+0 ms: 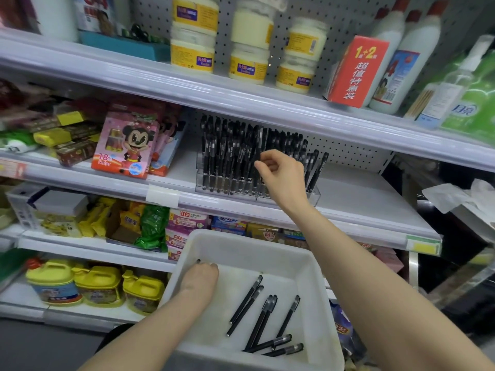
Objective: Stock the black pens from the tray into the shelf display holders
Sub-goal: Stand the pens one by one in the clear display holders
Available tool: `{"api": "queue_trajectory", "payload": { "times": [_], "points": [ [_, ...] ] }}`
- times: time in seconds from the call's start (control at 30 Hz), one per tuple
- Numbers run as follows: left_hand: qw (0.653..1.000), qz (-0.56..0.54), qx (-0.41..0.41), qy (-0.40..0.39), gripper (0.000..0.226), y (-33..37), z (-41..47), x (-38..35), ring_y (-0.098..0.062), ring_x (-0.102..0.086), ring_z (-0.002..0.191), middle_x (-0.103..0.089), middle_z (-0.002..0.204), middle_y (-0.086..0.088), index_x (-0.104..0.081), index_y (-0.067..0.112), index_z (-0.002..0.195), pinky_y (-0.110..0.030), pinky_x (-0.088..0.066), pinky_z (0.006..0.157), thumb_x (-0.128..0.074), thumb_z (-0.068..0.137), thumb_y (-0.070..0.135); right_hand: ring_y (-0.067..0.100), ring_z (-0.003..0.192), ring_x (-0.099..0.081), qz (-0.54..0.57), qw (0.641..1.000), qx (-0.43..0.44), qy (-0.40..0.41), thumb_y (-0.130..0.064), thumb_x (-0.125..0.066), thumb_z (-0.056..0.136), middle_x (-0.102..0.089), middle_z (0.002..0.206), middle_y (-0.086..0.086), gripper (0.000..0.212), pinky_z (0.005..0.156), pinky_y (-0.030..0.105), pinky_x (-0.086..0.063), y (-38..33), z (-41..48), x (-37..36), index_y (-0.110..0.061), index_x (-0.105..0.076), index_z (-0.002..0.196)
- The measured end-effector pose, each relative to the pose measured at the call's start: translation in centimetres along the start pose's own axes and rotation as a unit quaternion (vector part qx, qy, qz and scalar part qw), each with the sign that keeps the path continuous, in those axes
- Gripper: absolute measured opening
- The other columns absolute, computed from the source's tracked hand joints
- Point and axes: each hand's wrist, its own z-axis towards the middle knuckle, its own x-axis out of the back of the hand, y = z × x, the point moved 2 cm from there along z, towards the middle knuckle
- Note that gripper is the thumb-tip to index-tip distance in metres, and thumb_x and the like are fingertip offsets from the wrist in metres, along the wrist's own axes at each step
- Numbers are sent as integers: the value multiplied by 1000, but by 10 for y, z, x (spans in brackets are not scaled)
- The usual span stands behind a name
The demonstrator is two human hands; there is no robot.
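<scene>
Bright even light; edges bowed, top shelf blurred

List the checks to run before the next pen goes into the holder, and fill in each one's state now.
1. Tray pens available: ok, several lie loose.
2. Left hand has a pen: cannot tell, its fingers curl out of sight.
3. Right hand clear of the display holder: not ok, it is at the pens.
4. Room in the holder: ok, sparse at its right end.
5. Leaning pens upright: not ok.
6. Tray supported: cannot tell.
</scene>
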Motion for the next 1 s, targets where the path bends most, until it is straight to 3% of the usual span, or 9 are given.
{"api": "queue_trajectory", "payload": {
  "times": [0.37,0.67,0.87,1.0],
  "points": [
    [999,-30,-19,0,36,1,2,0,-28,-56,117,-53,129,-13,-54,9,126,-35,-46,96,-46,94,-5,8,83,-65,11,1000,-5,-7,-27,-63,94,-70,86,-7,18,87,38,-55,-7,17,-25,-16,-70,107],
    [997,-68,-20,12,36,-3,7,-4,-26,-57,116,-56,126,-13,-52,9,124,-34,-46,95,-45,92,-5,13,82,-67,-14,997,-66,-28,-26,-62,95,-70,85,-5,22,87,39,-55,7,10,-46,-13,-70,110],
    [997,-77,-15,8,36,-3,10,-5,-26,-57,115,-56,126,-13,-52,9,124,-33,-46,94,-48,91,-5,16,73,-62,-53,995,-72,-38,-25,-63,94,-66,72,-2,16,81,38,-53,16,2,-54,-12,-72,94],
    [995,-94,-11,7,35,-4,10,-5,-25,-57,116,-56,127,-13,-52,8,124,-32,-46,94,-47,91,-5,19,83,-61,-56,995,-79,-30,-26,-63,94,-67,79,3,18,84,39,-51,17,2,-58,-12,-74,92]
  ]
}}
